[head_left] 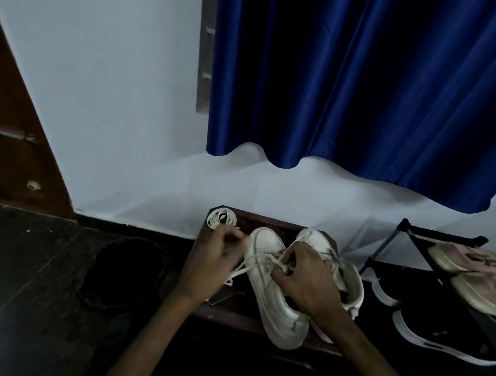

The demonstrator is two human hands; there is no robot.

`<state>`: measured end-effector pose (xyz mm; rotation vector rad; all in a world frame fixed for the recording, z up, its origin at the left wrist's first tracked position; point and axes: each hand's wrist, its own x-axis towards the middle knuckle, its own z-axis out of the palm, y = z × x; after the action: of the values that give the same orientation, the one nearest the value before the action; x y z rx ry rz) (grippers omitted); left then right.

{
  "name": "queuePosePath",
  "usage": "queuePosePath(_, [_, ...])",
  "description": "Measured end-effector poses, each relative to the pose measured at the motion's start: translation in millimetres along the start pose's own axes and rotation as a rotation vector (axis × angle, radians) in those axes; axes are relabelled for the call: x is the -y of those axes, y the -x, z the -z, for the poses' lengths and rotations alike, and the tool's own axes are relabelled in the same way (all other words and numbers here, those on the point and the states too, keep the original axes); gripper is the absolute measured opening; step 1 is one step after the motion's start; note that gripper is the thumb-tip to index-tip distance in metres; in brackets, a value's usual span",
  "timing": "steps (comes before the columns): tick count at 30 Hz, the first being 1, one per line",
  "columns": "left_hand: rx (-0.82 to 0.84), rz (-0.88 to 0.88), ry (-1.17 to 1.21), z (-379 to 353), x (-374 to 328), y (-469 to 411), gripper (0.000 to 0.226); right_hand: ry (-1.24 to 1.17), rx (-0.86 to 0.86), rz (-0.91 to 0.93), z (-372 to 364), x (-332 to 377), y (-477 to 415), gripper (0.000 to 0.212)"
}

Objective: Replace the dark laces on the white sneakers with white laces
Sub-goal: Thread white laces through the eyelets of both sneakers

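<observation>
2 white low-top sneakers (268,292) on dark wooden stool (271,223); left hand (215,262) and right hand (303,280), fingers curled, each pinch the flat white lace (253,265) taut for threading (spare coiled white lace (221,217) parked behind)

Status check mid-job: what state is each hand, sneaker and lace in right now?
left hand: grips white lace, pulled taut.
right hand: pinches white lace at the eyelets.
sneaker being laced: upright, partly laced white.
other sneaker: upright, lacing hidden by right hand.
spare lace: coiled, untouched, beyond left hand.
</observation>
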<state>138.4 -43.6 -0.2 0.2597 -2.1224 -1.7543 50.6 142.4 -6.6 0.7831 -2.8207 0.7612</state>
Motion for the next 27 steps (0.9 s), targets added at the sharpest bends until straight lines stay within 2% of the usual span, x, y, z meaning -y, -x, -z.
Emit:
queuePosePath(2, [0.140,-0.050,-0.461,-24.2,26.7,2.2,0.025,0.016,0.000,0.002,0.5,0.9,0.3,0.031])
queuePosePath(3, [0.144,-0.048,-0.608,-33.0,33.6,3.3,0.026,0.019,0.002,0.000,0.2,1.0,0.4,0.032])
queuePosePath(6, [0.100,-0.085,-0.713,-42.5,42.7,8.4,0.017,-0.004,-0.003,-0.013,-1.0,-0.4,0.5,0.030])
queuePosePath(8, [0.172,-0.124,-0.532,-35.0,33.8,13.0,0.012,-0.016,0.001,-0.028,-0.8,-0.9,0.0,0.027])
queuePosePath(9, [0.199,-0.140,-0.365,-28.7,21.6,16.8,0.013,-0.010,0.006,-0.029,-0.8,-1.2,0.1,0.025])
queuePosePath(10, [0.152,-0.139,-0.159,-22.1,2.9,21.9,0.015,-0.002,0.010,-0.029,-0.5,-0.8,0.1,0.025])
queuePosePath(13, [-0.238,-0.188,0.477,7.4,-58.5,32.4,0.016,-0.007,0.017,-0.028,0.2,0.1,-0.1,0.024])
queuePosePath(14, [-0.294,-0.233,0.597,19.2,-72.9,32.5,0.017,-0.011,0.019,-0.029,0.4,0.5,0.2,0.024])
queuePosePath(17, [-0.292,-0.347,0.664,38.3,-88.8,23.6,0.020,-0.017,0.020,-0.035,1.0,0.9,0.7,0.026])
queuePosePath(19, [-0.297,-0.287,0.677,32.7,-85.4,17.8,0.013,-0.013,0.027,-0.042,1.3,1.3,1.0,0.025])
queuePosePath(21, [-0.272,-0.173,0.845,24.3,-81.3,18.4,0.016,-0.009,0.030,-0.048,1.3,1.6,1.0,0.025])
queuePosePath(23, [-0.154,-0.124,1.135,28.3,-80.7,24.3,0.024,-0.013,0.032,-0.050,0.8,1.6,0.9,0.025])
queuePosePath(25, [0.051,-0.230,1.297,39.0,-85.4,34.1,0.034,-0.021,0.028,-0.050,0.3,1.4,0.3,0.025])
queuePosePath(27, [0.208,-0.319,1.302,38.7,-88.6,42.6,0.040,-0.018,0.033,-0.050,0.3,0.6,-0.5,0.025])
